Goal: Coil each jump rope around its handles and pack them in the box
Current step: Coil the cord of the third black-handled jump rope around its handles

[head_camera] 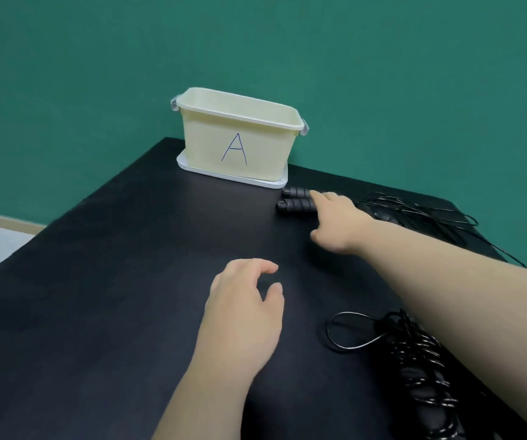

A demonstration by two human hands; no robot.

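Reaching at centre right, our right hand [340,217] lays straight fingers [319,195] on the jump rope handles [295,200] beside the box [237,138]; our left hand [243,300] hovers relaxed. We should grip both handles together before coiling.

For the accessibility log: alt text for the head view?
A person's right hand touches two black rope handles beside a cream box marked A on a black table. The left hand hovers empty; a coiled rope lies lower right.
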